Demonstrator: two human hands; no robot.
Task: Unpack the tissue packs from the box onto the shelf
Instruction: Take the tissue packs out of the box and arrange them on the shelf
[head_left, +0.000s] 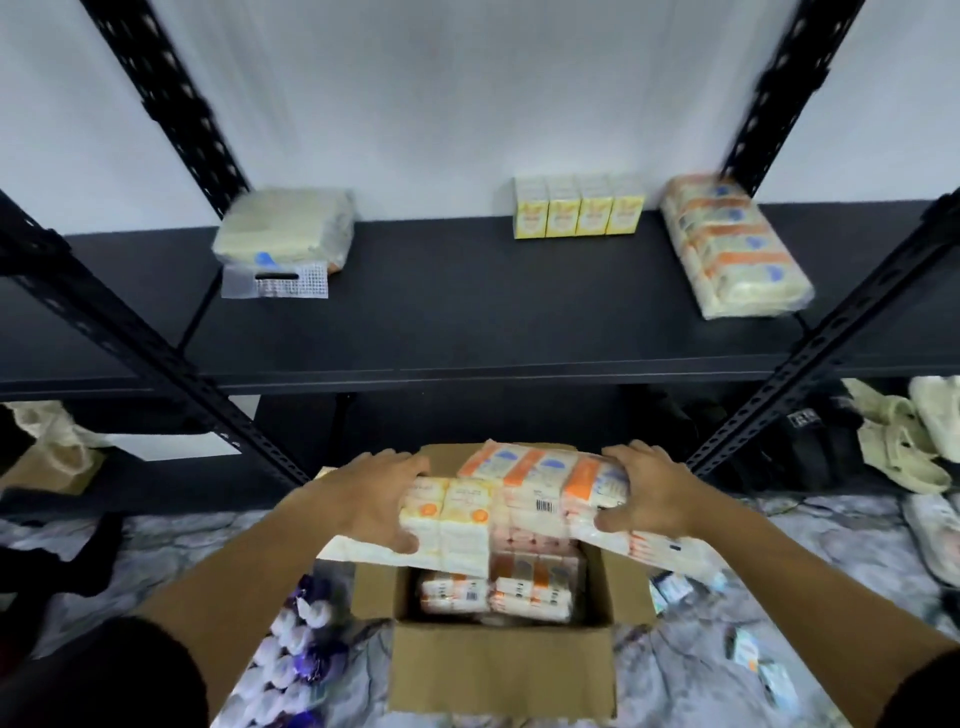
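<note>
**Me:** Head view: my left hand (384, 493) clamps the yellow-and-white plastic-wrapped tissue packs (452, 514), my right hand (649, 493) the orange-and-white wrapped tissue bundle (540, 478), both pressed together above the open brown cardboard box (498, 670).

**Partner:** Risk?

**Me:** Only side pressure holds them; loosen it and the middle packs could drop back in.

**Partner:** Room?

**Me:** The black metal shelf (467, 312) is bare at its middle. The slanted black uprights (810, 374) flank my lift, so I'd rise straight between them.
</note>
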